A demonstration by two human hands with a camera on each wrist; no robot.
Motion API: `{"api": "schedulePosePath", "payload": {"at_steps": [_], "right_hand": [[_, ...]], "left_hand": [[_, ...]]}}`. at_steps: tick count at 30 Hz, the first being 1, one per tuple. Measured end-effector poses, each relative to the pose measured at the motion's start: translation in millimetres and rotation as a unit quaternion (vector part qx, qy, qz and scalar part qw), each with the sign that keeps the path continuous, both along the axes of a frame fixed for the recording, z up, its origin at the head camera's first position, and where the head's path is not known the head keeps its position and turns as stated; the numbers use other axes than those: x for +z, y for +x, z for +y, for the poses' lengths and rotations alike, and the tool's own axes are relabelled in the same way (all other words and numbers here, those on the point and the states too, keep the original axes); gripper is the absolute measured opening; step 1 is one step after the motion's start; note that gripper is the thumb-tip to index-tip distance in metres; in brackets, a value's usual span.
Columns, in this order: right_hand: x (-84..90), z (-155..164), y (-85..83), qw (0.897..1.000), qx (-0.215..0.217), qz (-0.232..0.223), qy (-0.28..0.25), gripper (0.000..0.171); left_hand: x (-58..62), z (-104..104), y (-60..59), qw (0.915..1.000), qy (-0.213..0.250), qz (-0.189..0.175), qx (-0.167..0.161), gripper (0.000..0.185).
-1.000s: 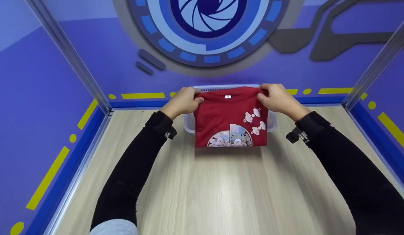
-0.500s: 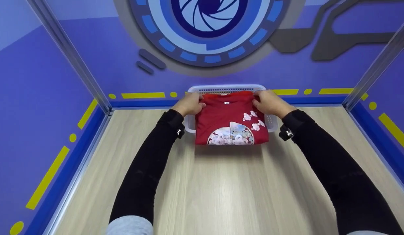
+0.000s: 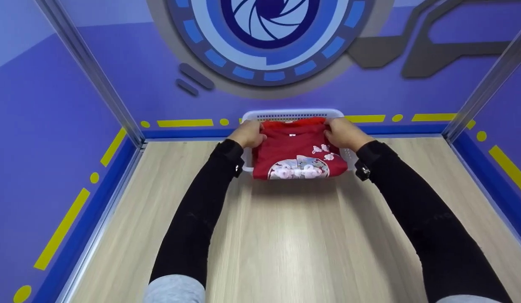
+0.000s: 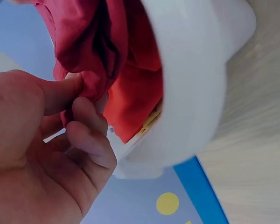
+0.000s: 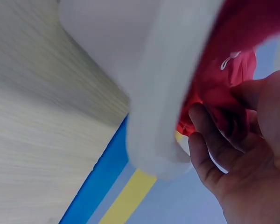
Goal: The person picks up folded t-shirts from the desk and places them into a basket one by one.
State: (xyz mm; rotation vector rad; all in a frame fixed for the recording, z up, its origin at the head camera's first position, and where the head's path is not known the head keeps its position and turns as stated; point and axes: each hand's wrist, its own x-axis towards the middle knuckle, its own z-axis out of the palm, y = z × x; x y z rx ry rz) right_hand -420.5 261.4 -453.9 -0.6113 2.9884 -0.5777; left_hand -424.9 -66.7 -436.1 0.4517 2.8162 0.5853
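A folded dark red shirt (image 3: pixel 285 145) with a patterned semicircle and pale cloud-like decorations lies over a white plastic basket (image 3: pixel 294 112), its lower edge overhanging the front rim. My left hand (image 3: pixel 248 134) pinches the shirt's upper left corner between thumb and fingers; the left wrist view shows the bunched cloth in that grip. At the upper right corner, my right hand (image 3: pixel 345 134) pinches the cloth likewise. Beneath the shirt, inside the basket, brighter orange-red cloth (image 4: pixel 130 100) shows, with a bit of yellowish material (image 4: pixel 151 119) below it. The rest of the contents is hidden.
The basket stands on a pale wooden table (image 3: pixel 294 235), close to the blue-purple back wall (image 3: pixel 193 105). Metal profiles (image 3: pixel 92 80) mark the corners where side panels meet the back wall.
Both hands have lowered the shirt and come closer together. Its collar has dropped below the basket's back rim, and the brighter cloth behind it has come into view.
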Motion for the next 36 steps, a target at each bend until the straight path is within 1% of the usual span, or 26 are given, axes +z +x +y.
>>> {"api": "schedulePosePath", "payload": {"at_steps": [3, 7, 12, 15, 18, 20, 22, 23, 24, 26, 28, 29, 30, 31, 32, 35, 36], "right_hand": [[-1.4, -4, -2.8, 1.000, -0.010, 0.011, 0.001, 0.020], [0.3, -5, -4.7, 1.000, -0.024, 0.016, -0.003, 0.022], [0.7, -4, -6.8, 0.999, -0.029, 0.009, -0.009, 0.024], [0.6, -3, -8.3, 0.999, -0.029, 0.009, -0.011, 0.022], [1.2, -3, -9.9, 0.999, -0.032, 0.007, -0.009, 0.024], [1.5, -4, -10.8, 0.999, -0.036, 0.001, -0.005, 0.025], [2.3, -5, -11.5, 0.999, -0.040, -0.004, 0.002, 0.027], [2.7, -5, -12.0, 0.999, -0.041, -0.006, 0.004, 0.028], [2.9, -5, -12.8, 0.999, -0.042, -0.008, 0.007, 0.028], [4.3, -5, -14.0, 0.999, -0.044, -0.004, 0.009, 0.027], [6.1, -6, -15.1, 0.999, -0.046, 0.004, 0.007, 0.029], [7.0, -6, -15.4, 0.999, -0.048, 0.009, 0.005, 0.030], [8.1, -6, -15.4, 0.999, -0.049, 0.013, 0.005, 0.031], [8.7, -6, -15.6, 0.999, -0.051, 0.017, 0.004, 0.032], [9.1, -6, -16.0, 0.998, -0.054, 0.020, 0.003, 0.032], [9.2, -6, -17.9, 0.998, -0.064, 0.021, 0.005, 0.033], [9.3, -6, -18.6, 0.998, -0.067, 0.020, 0.005, 0.032]], "left_hand": [[-2.6, 1, -2.6, 0.9999, 0.004, -0.005, 0.013, 0.041], [-5.2, 3, -6.0, 0.9992, 0.018, -0.013, 0.034, 0.043], [-6.9, 7, -7.7, 0.9983, 0.031, -0.005, 0.048, 0.033], [-6.3, 9, -8.2, 0.9979, 0.037, -0.001, 0.053, 0.036], [-3.6, 11, -9.1, 0.9977, 0.032, -0.001, 0.059, 0.044], [-4.0, 11, -13.1, 0.9979, 0.025, -0.005, 0.059, 0.044], [-8.3, 10, -20.9, 0.9980, 0.024, -0.008, 0.058, 0.042], [-8.6, 8, -22.5, 0.9982, 0.021, -0.003, 0.057, 0.041], [-19.4, 6, -35.0, 0.9984, 0.018, 0.008, 0.052, 0.037], [-30.2, 4, -50.6, 0.9987, 0.017, 0.008, 0.048, 0.033], [-42.2, 2, -66.4, 0.9988, 0.009, 0.017, 0.044, 0.029], [-38.8, 2, -65.1, 0.9986, 0.007, 0.018, 0.049, 0.029], [-50.3, 1, -77.1, 0.9982, 0.005, 0.031, 0.051, 0.029], [-51.5, 1, -80.1, 0.9980, 0.002, 0.031, 0.055, 0.033], [-55.2, 0, -85.8, 0.9979, 0.001, 0.027, 0.059, 0.035], [-67.9, -1, -100.0, 0.9962, -0.007, 0.051, 0.070, 0.042], [-76.6, 0, -109.6, 0.9964, -0.007, 0.047, 0.070, 0.044]]}}
